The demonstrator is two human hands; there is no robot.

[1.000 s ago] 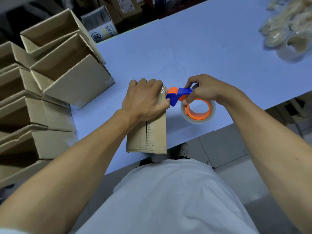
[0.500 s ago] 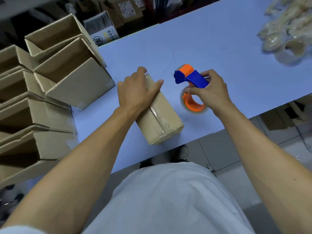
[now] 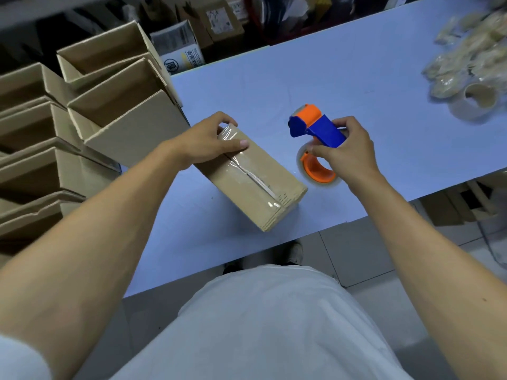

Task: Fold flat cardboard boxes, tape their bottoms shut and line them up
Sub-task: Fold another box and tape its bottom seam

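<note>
A small brown cardboard box (image 3: pixel 255 176) lies on the pale blue surface (image 3: pixel 356 86) near its front edge, turned at a slant, with its sealed bottom facing up. A strip of clear tape (image 3: pixel 247 171) runs along the centre seam from the far end to the near end and folds over both ends. The left hand (image 3: pixel 203 145) grips the far end of this box: the fingers curl over the far edge and the thumb lies flat on the taped top.

The right hand (image 3: pixel 348 154) is closed around a blue and orange tape dispenser (image 3: pixel 312 130), held just to the right of the box and apart from it. The fingers wrap the blue handle, and the thumb rests on the clear tape roll with its orange core (image 3: pixel 318 171). The roll hangs low, close to the surface; whether it touches cannot be told.

At the left stand rows of finished brown cardboard boxes (image 3: pixel 90 105), packed close together with their open tops and raised flaps showing. The insides that can be seen hold nothing; the others are too shadowed to tell.

At the far right of the surface lies a blurred heap of pale, spent tape cores and crumpled clear wrap (image 3: pixel 472 64). Behind the surface, more printed cartons (image 3: pixel 189 45) sit in the dark.
</note>
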